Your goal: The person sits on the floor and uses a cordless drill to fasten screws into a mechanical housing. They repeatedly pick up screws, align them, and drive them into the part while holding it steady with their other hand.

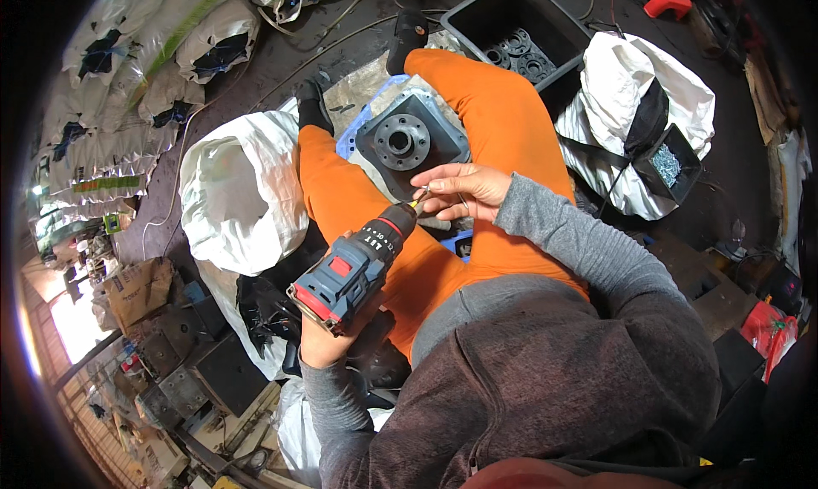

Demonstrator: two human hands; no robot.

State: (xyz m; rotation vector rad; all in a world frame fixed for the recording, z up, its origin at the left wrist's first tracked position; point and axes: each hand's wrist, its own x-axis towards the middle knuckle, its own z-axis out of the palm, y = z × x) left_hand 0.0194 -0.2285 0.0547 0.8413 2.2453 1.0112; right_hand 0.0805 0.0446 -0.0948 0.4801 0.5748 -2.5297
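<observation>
My left hand [326, 342] is closed round the handle of a cordless drill [348, 272], blue-grey with red parts, its chuck pointing up and to the right. At the tip of the drill's bit, the thumb and fingers of my right hand [470, 191] pinch a small metal screw [424, 191]; its exact shape is hard to make out. Between my legs, just beyond the hands, a round metal flange [402, 141] with a centre hole and a ring of smaller holes sits on a grey square tray [368, 140]. Under it shows a blue plastic crate [345, 141].
At the far right a dark bin [554, 16] holds several round metal flanges. A small black box [673, 167] of small fasteners rests against a white sack [635, 80] on the right. An open white sack [243, 195] stands left; filled sacks [170, 63] are piled far left.
</observation>
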